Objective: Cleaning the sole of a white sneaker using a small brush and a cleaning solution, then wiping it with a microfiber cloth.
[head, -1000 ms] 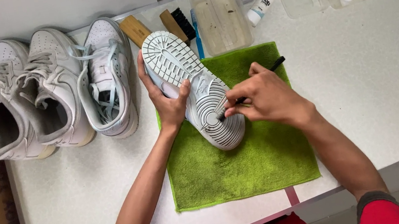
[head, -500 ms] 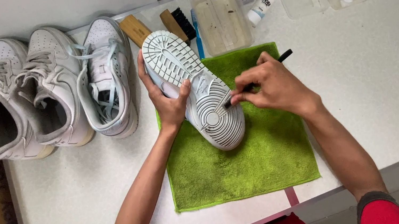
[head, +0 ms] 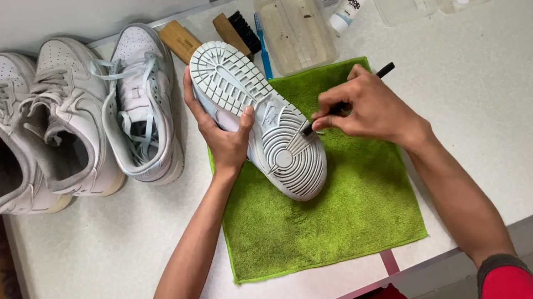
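Grey-soled shoe (head: 261, 118) gripped by left hand (head: 225, 138) | right hand (head: 365, 111) grips thin brush (head: 380, 73)

Our left hand (head: 225, 138) reaches forward from a bare forearm that slants up from the lower left, palm curled, thumb spread to the right and fingers wrapped round the far side in a firm grasp. Our right hand (head: 365, 111) comes in from the lower right, wrist bent, fingers pinched together, knuckles up.
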